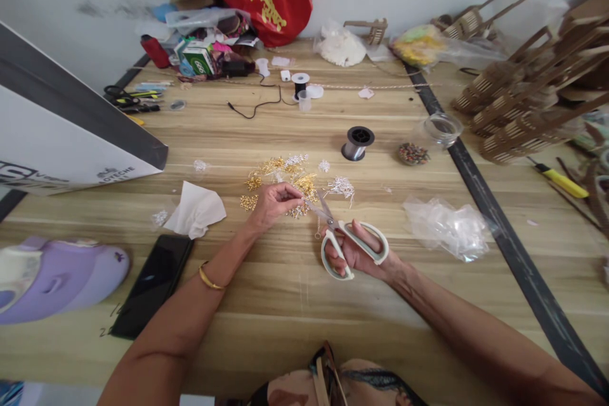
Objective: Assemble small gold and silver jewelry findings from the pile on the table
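Observation:
My right hand grips scissors with white-and-grey handles, fingers and thumb through the loops. Their blades are parted and point up and left at my left hand. My left hand pinches thumb and forefinger together beside the blade tips; what lies between them is too small to make out. A short thin chain with a ring at its end dangles just below the blades. Behind my left hand lie piles of small gold findings, and silver pins are heaped just past the scissors.
A wire spool and a jar of beads stand farther back. Plastic bags lie at right, near stacked brown woven pieces. A white tissue, a phone and a white box are at left.

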Motion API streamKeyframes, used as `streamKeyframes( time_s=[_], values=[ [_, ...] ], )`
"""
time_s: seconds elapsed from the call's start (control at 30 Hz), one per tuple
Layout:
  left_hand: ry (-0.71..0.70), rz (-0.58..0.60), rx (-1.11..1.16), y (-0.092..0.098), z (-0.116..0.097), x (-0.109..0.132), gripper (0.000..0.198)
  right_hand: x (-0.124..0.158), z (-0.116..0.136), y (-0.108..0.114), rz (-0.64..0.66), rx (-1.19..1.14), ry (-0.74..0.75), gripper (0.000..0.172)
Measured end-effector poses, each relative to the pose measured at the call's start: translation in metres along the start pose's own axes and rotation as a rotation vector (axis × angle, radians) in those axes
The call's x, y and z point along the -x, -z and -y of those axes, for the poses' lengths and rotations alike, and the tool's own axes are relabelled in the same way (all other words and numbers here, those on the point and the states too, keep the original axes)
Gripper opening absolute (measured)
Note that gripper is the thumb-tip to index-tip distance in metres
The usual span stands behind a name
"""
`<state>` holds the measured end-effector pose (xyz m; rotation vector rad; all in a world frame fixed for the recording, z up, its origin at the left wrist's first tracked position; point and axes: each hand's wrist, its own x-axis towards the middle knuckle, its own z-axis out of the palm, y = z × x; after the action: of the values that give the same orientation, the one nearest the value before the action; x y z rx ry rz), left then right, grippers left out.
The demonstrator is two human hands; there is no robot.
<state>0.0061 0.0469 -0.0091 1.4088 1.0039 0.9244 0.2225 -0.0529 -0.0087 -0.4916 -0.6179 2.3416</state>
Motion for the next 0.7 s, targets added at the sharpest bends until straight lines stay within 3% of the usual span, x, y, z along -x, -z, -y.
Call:
streamKeyframes(
  time_s=[0.7],
  values=[
    [0.040, 0.013, 0.031, -0.0017, 0.0008, 0.0009, 0.022, -0.0015, -0.0008, 0.0020, -0.003, 0.013, 0.007, 0.047]
  ],
)
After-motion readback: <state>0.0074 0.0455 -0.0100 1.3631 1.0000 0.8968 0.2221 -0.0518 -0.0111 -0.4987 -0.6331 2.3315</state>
